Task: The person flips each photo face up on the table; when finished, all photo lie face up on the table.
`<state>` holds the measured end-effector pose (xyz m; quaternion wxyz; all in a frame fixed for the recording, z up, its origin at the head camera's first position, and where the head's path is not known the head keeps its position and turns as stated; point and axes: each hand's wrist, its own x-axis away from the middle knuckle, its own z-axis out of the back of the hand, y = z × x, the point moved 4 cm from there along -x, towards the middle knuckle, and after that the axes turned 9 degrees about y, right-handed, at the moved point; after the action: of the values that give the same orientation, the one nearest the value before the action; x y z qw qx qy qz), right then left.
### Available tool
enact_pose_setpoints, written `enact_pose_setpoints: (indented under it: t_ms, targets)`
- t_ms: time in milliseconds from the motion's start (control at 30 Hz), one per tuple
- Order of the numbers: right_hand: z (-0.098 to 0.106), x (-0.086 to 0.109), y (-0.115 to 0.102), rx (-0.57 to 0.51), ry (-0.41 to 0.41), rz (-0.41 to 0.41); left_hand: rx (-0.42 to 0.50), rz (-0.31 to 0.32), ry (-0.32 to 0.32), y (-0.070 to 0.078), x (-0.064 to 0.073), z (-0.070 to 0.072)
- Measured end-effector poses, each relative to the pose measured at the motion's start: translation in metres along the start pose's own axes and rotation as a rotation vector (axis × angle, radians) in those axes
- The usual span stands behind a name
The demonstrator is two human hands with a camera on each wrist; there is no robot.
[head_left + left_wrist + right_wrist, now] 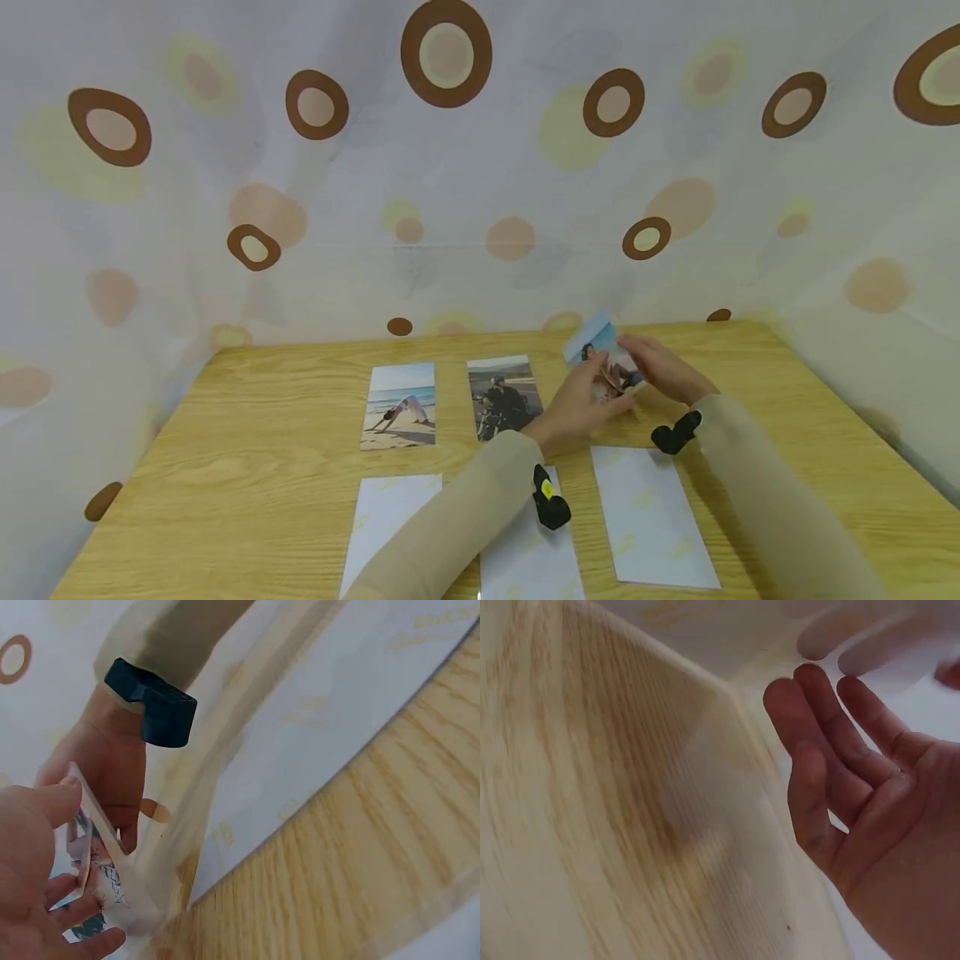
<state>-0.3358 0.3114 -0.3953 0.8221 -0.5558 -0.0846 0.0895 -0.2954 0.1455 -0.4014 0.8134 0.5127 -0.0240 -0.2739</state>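
My left hand holds a glossy photo print of a seated person against blue, tilted up at the table's far right. Its thumb lies across the picture side, and the other fingers are lower down. In the left wrist view, the print stands at a slant between the left hand and the right hand. At the print's upper right edge is my right hand, touching it with extended fingers. The right wrist view shows that hand with loosely bent fingers and nothing gripped.
A beach yoga photo and a motorcycle rider photo lie left of the hands on the wooden table. Nearer are three white rectangles with faint yellow marks, two partly under the left sleeve. Patterned cloth hangs behind.
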Motion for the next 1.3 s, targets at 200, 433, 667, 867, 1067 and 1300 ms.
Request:
enact_pose_setpoints:
  t_ms: [200,433,667,867,1067,1300]
  targets:
    - [0.009,-0.001,0.010,0.310,0.054,0.039,-0.445,-0.079,-0.112,-0.009,0.002,-0.010]
    - [0.009,0.004,0.021,0.657,0.066,0.107,-0.764,-0.152,-0.241,-0.006,0.007,-0.015]
    - [0.006,0.007,0.019,0.727,0.090,0.028,-0.439,-0.035,-0.305,-0.009,0.010,-0.006]
    - [0.001,0.002,0.015,0.802,0.104,-0.042,-0.196,0.009,-0.231,-0.006,0.013,0.015]
    - [-0.017,0.003,0.009,0.835,0.145,0.004,-0.191,-0.098,-0.244,0.004,0.030,0.044]
    - [-0.068,0.010,-0.025,0.971,0.169,0.277,-0.340,-0.198,-0.254,0.000,0.061,0.078]
